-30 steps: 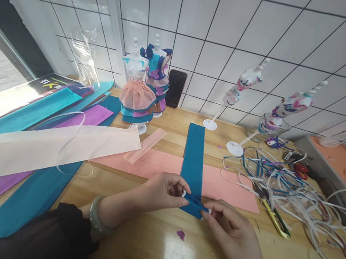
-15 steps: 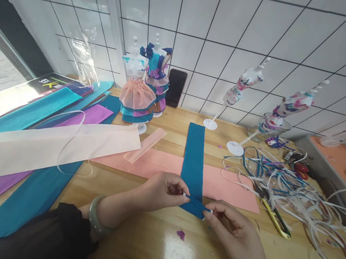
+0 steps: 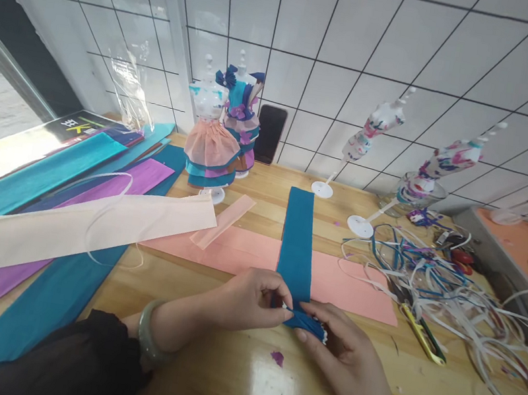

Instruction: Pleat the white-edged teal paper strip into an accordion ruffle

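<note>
A small blue piece of gathered fabric (image 3: 307,322) with a white, bumpy-looking edge is held between my two hands. My left hand (image 3: 250,299) pinches its left end between thumb and fingertips. On the other side, my right hand (image 3: 345,344) grips the right part between thumb and fingers, partly hiding it. Just behind the hands lies a teal fabric strip (image 3: 298,236), its near end covered by them. That strip crosses a long pink strip (image 3: 350,283) lying flat on the wooden table (image 3: 196,374).
Teal, purple and cream fabric strips (image 3: 176,210) lie at left. Two dressed miniature dress forms (image 3: 212,143) stand at the back beside a phone (image 3: 270,133). Two more forms (image 3: 378,125) stand farther right. Yellow-handled scissors (image 3: 422,335) lie by tangled ribbons (image 3: 458,302).
The blue piece was stretched thin between my fingertips and now looks shorter and bunched. My right hand has moved a little left, with its fingers closer to the left hand.
</note>
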`<state>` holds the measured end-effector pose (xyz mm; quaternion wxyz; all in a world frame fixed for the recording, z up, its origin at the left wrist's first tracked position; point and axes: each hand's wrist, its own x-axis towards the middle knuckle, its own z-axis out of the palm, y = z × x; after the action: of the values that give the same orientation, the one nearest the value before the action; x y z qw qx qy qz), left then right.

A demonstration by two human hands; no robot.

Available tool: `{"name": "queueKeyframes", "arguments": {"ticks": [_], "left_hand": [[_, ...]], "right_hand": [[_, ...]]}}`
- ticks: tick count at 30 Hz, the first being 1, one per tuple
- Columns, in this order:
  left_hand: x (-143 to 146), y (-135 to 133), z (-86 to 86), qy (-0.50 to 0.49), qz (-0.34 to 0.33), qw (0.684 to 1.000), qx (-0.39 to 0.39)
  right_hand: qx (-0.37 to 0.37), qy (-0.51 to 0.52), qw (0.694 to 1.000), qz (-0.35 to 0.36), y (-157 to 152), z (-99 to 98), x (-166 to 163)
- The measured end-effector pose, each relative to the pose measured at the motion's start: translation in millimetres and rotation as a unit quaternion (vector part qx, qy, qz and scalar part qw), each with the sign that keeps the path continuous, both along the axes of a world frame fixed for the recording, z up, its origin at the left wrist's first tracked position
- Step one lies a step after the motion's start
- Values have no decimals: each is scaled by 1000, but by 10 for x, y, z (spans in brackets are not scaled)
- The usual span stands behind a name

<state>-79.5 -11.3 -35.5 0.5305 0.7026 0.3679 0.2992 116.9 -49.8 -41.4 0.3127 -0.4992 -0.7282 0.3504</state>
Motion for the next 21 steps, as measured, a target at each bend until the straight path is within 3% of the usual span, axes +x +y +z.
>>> {"name": "queueKeyframes", "arguments": {"ticks": [11, 21], "left_hand": [[-16, 24, -26, -26, -14, 999, 23], [-31, 46, -74, -74, -5, 996, -55]], "right_hand": [[8, 34, 999, 19, -1, 56, 26], [35, 31, 999, 0, -17, 77, 34]]}}
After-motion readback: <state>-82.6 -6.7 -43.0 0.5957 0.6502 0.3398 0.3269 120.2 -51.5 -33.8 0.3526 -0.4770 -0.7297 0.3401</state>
